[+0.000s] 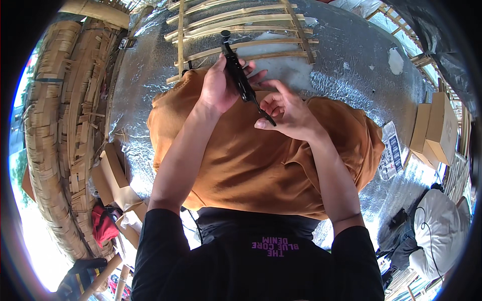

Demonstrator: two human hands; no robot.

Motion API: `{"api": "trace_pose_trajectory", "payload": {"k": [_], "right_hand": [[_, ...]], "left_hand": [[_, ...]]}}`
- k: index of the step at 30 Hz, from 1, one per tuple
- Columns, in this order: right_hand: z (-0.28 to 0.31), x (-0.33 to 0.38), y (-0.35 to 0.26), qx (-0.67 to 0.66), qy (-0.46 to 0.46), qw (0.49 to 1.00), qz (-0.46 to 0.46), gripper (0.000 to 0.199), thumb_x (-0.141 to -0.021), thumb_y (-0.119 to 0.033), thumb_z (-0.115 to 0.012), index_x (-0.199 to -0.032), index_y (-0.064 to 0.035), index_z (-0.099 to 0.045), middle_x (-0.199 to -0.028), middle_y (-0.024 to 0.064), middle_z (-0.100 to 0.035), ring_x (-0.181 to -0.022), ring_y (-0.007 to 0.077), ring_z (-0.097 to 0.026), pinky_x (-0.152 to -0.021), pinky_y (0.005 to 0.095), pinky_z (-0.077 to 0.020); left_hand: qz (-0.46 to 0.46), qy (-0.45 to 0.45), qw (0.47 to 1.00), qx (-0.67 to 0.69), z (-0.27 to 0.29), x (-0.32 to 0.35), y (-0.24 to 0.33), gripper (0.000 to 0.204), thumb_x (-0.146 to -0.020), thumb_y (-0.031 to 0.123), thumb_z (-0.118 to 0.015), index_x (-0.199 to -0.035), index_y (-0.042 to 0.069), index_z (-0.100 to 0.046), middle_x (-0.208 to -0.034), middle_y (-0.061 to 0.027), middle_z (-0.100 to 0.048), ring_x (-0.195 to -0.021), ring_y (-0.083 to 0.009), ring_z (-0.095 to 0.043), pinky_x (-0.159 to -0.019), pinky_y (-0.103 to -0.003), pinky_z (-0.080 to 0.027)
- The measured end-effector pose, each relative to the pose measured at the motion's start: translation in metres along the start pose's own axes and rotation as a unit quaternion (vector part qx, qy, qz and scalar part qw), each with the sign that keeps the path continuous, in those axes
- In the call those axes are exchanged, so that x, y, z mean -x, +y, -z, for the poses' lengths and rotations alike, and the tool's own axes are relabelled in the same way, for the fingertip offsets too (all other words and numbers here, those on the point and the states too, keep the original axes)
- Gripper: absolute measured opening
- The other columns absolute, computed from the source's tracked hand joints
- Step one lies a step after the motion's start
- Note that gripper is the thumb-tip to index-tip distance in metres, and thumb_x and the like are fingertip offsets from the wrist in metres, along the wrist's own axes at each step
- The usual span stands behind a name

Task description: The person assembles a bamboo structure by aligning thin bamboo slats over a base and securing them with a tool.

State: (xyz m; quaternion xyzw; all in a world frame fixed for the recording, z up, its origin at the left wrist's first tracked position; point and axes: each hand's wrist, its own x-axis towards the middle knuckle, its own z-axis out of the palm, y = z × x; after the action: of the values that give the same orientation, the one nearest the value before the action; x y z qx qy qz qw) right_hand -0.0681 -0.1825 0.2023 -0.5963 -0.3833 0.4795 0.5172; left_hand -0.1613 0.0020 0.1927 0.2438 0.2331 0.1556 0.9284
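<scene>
A slim black device (237,72) with a round knob at its upper end and a thin, narrow tail slants down to the right in front of me. I cannot make out its exact kind. My left hand (218,85) is wrapped round its upper body, thumb along the near side and fingertips showing on the far side. At the thin lower end is my right hand (290,111), its fingers curled and the tail lying between thumb and fingers. Both forearms reach over brown-orange cloth (246,165) that covers my lap.
Silver foil sheeting (351,95) spreads beneath and around me. Ahead lies a slatted bamboo frame (241,32). Thick woven bamboo rolls (55,130) line the left. Cardboard boxes (435,128) stand at right, more (113,175) at left. A white sack (437,233) is low right.
</scene>
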Motion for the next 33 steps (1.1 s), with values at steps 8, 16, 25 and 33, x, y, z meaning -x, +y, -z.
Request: {"api": "trace_pose_trajectory", "payload": {"k": [8,16,25,33], "right_hand": [[-0.012,-0.003,0.001,0.041,-0.047,0.998,0.026,0.084,-0.061,-0.029,-0.095,-0.125,-0.0042,-0.047,-0.104,0.0046,-0.067,-0.089,0.0117,-0.061,-0.082,0.0279,-0.0511],[-0.016,-0.006,0.005,0.001,-0.028,0.999,0.036,0.078,-0.054,-0.033,-0.098,-0.110,-0.0047,-0.050,-0.093,0.0037,-0.066,-0.081,0.0130,-0.064,-0.077,0.0282,-0.0560],[-0.014,-0.005,0.005,-0.026,0.019,0.999,0.037,0.052,-0.073,-0.028,-0.088,-0.104,0.0004,-0.057,-0.086,0.0074,-0.070,-0.073,0.0141,-0.068,-0.071,0.0272,-0.0563],[-0.010,-0.010,0.012,-0.019,0.064,0.997,-0.027,0.035,-0.088,-0.030,-0.075,-0.096,0.0024,-0.065,-0.078,0.0056,-0.070,-0.071,0.0128,-0.067,-0.066,0.0271,-0.0534]], "left_hand": [[0.048,-0.070,0.993,-0.078,-0.007,0.005,-0.006,0.043,-0.106,0.045,-0.027,-0.115,0.008,-0.047,-0.096,-0.0055,-0.054,-0.120,-0.0289,-0.054,-0.112,-0.055,-0.038],[0.042,-0.143,0.976,-0.158,-0.005,0.006,-0.007,0.044,-0.104,0.050,-0.033,-0.117,0.010,-0.047,-0.106,-0.0073,-0.059,-0.132,-0.0326,-0.047,-0.115,-0.052,-0.031],[0.035,-0.199,0.967,-0.156,-0.002,0.002,-0.011,0.046,-0.102,0.051,-0.040,-0.119,0.009,-0.048,-0.117,-0.0116,-0.064,-0.135,-0.0341,-0.044,-0.113,-0.051,-0.033],[0.068,-0.182,0.958,-0.213,-0.014,0.008,-0.013,0.049,-0.102,0.051,-0.040,-0.118,0.006,-0.048,-0.120,-0.0195,-0.064,-0.099,-0.0283,-0.069,-0.078,-0.039,-0.059]]}}
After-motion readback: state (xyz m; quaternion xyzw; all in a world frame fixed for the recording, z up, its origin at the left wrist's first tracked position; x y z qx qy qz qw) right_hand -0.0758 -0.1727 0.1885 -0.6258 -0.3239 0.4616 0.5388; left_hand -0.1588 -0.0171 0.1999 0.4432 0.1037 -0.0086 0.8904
